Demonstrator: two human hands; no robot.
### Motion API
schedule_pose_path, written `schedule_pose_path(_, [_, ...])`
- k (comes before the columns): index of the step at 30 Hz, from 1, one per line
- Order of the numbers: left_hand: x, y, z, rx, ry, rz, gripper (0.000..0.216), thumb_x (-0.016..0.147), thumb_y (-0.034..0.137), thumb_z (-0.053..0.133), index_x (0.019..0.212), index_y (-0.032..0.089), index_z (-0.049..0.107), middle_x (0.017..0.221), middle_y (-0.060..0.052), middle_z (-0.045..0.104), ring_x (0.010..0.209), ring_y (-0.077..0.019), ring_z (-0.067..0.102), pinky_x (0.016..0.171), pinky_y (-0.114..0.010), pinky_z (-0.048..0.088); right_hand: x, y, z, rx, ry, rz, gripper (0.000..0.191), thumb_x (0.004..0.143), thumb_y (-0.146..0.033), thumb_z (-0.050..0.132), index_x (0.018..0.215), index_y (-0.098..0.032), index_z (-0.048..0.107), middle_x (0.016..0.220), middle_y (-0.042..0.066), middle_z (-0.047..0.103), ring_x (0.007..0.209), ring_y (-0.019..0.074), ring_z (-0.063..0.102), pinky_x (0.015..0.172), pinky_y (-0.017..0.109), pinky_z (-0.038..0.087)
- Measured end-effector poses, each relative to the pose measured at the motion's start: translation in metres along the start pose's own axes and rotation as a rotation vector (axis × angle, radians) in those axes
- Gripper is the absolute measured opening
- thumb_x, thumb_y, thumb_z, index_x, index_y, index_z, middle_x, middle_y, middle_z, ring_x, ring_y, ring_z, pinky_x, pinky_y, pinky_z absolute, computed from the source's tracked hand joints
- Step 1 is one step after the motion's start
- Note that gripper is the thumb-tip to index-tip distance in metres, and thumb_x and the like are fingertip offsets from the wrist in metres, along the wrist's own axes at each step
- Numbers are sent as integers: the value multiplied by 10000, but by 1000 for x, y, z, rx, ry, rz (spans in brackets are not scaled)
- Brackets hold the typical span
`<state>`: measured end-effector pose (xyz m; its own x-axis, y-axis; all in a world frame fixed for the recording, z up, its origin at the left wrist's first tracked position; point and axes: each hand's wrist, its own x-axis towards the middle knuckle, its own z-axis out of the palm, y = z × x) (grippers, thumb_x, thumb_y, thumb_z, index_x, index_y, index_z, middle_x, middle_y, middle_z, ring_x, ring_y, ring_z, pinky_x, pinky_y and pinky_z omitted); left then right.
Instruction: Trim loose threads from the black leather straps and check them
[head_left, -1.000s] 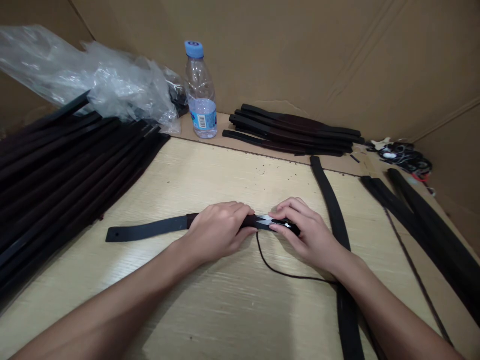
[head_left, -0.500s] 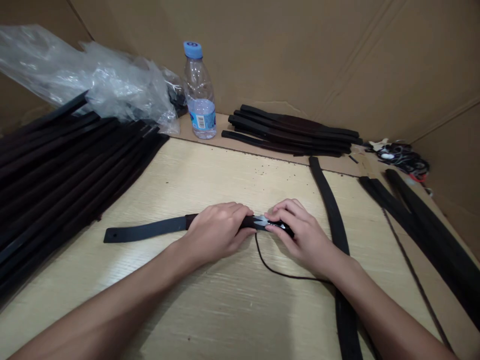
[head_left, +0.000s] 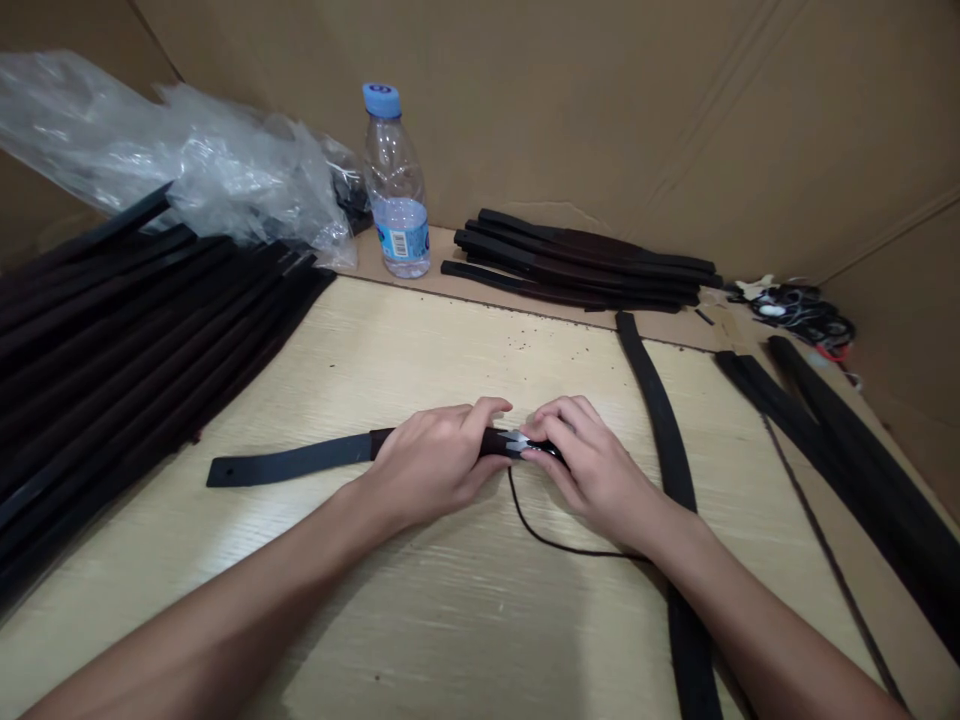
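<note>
Left hand (head_left: 429,465) on strap (head_left: 289,465), right (head_left: 592,468) on maybe-snips (head_left: 523,443), half-hidden

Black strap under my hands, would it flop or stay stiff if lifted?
Probably bendy, not limp: the black strap looks thick and flat, and a similar strap nearby lies in a gentle curve. Its free end would likely droop slightly.

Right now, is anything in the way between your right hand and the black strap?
No, nothing visible stands between them. The right hand is against the end of the black strap, which the left hand also grips. A thin black cord lies below, not between them.
</note>
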<state>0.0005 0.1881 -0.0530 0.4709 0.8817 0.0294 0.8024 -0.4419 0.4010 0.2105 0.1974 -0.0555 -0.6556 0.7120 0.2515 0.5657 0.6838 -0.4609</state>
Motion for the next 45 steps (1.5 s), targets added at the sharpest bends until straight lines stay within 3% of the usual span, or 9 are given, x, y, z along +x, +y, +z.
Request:
schedule_pose_path(10, [1, 0, -1, 11, -18, 14, 338, 892, 388, 538, 1158, 185, 493, 1014, -93, 707, 901, -282, 687, 751, -403, 534, -3, 6, -6, 32, -8, 23, 59, 937, -187, 510, 977, -172, 550, 964, 110, 561, 940, 250, 505, 815, 409, 487])
schedule_pose_path(45, [1, 3, 0, -1, -36, -8, 328, 888, 379, 543, 1157, 196, 505, 1021, -83, 707, 918, -278, 683, 756, -403, 538, -1, 3, -3, 8, -33, -30, 90, 944, -193, 484, 994, -182, 558, 965, 109, 545, 938, 259, 498, 798, 417, 500])
